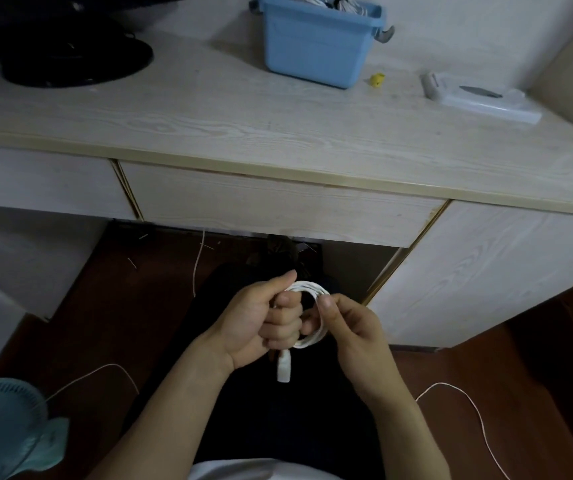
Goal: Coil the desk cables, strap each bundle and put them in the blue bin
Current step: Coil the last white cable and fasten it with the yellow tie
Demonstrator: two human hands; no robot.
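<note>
Coil (307,311) of white cable sits between both hands, held low over the lap in front of the desk (208,112). Fingers of the left hand (260,322) are curled through the loops and the thumb presses across them, so the turns stay stacked and cannot spring apart. Just below that fist the cable's white plug (284,368) hangs free, probably left out so the end is not buried in the bundle. To the right of the fist, the right hand (350,327) pinches the outer turns between thumb and forefinger, which looks like guiding or tightening the last loop against the rest.

No strap is visible on the bundle, so strapping seems not yet done. A small yellow piece (377,80) lies on the desk well beyond the grip; whether it is a strap I cannot tell.

Farther beyond the hands, at the back of the desk, stands the blue bin (316,53) with pale cable bundles already inside, well apart from the coil. Thin white cord (468,403) trails over the floor on either side of the arms.
</note>
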